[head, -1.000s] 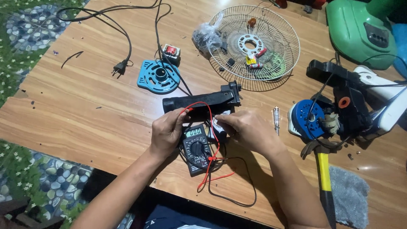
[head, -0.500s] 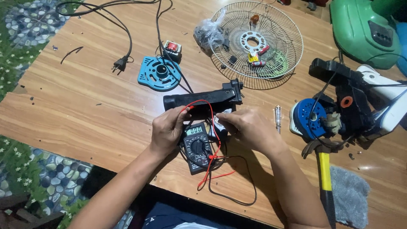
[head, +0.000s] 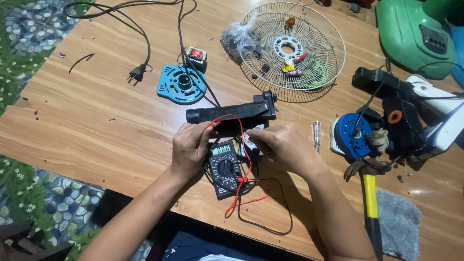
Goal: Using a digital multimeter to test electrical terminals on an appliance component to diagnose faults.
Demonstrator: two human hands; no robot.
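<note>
A black digital multimeter (head: pixel 224 168) lies on the wooden table (head: pixel 87 125) between my hands, with red and black leads (head: pixel 244 191) looping from it. My left hand (head: pixel 191 147) pinches the red probe, its tip pointing up toward a long black plastic part (head: pixel 229 112). My right hand (head: pixel 282 145) is closed around the other probe and presses it on a small dark component (head: pixel 250 143) just right of the meter. What the fingers cover is hidden.
A round wire fan grille (head: pixel 292 50) holding small parts lies at the back. A blue round motor cover (head: pixel 181 84), a black power plug (head: pixel 137 73), a small screwdriver (head: pixel 316 135), a fan motor assembly (head: pixel 386 125), a yellow-handled hammer (head: pixel 369 198) and a green housing (head: pixel 415 36) surround the hands.
Both hands stay on the probes by the multimeter; hardly anything has shifted apart from slight camera motion.
</note>
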